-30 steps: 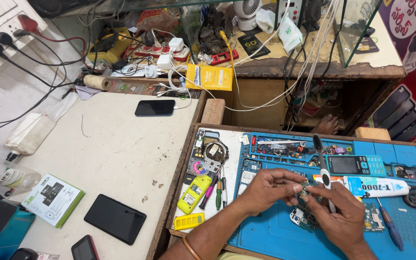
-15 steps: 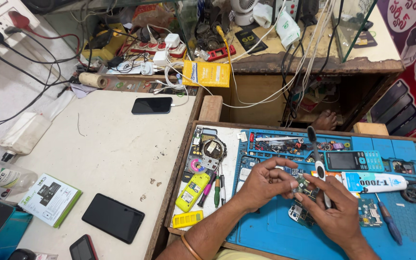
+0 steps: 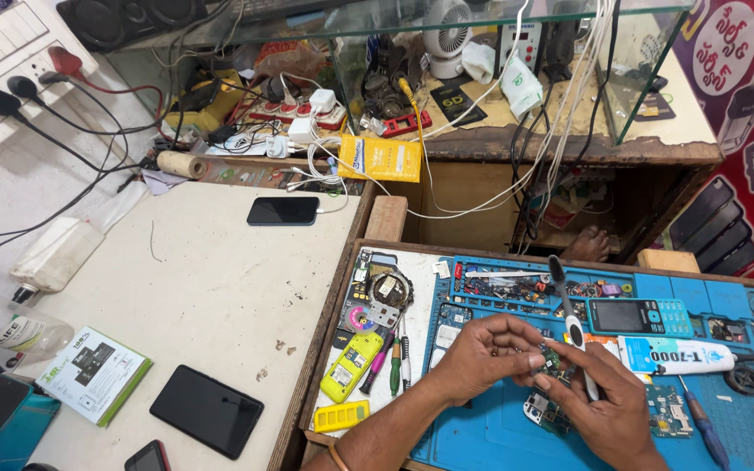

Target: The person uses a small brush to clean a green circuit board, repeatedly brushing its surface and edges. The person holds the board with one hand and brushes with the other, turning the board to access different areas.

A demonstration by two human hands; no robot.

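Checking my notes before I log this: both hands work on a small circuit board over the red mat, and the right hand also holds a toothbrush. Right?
Not quite: the mat is blue, not red, as the head view shows. The rest holds: the left hand and right hand work on the small circuit board, and the right hand also holds the toothbrush.

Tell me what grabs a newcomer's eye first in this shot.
The bright blue work mat at lower right stands out first, with the left hand and right hand meeting over a small circuit board; the right hand also holds a brush. Next come the yellow phone in the tray left of the mat and the black phone lying alone on the pale table.
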